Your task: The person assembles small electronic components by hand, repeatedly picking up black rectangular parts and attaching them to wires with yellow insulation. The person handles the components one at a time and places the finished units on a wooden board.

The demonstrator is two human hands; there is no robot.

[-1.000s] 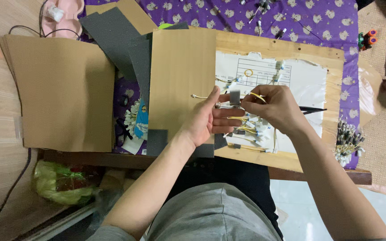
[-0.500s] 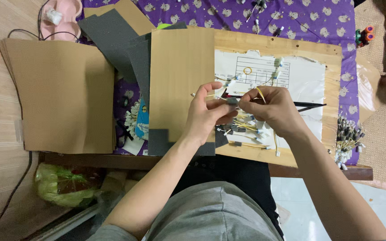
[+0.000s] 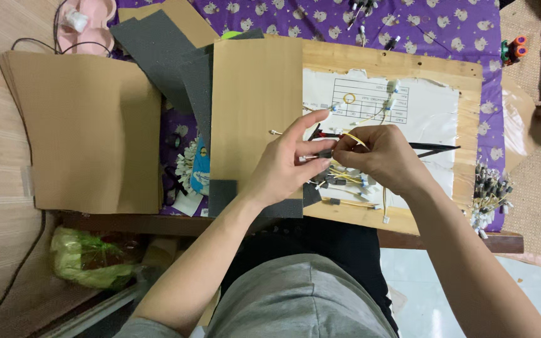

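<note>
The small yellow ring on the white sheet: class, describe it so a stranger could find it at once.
Start at the wooden board on the purple cloth, then the white sheet taped to it, with a printed grid at the top. The yellow ring lies on that grid, above both hands: a closed loop, unlike the straight wires below.

A thin bundle of yellow and white wires point(image 3: 345, 139) with small white plug ends is pinched between the fingertips of both hands, a dark wrapped section at the grip itself. Loose yellow strands arc up and away from the pinch; more wired connectors point(image 3: 345, 181) lie just below it.
</note>
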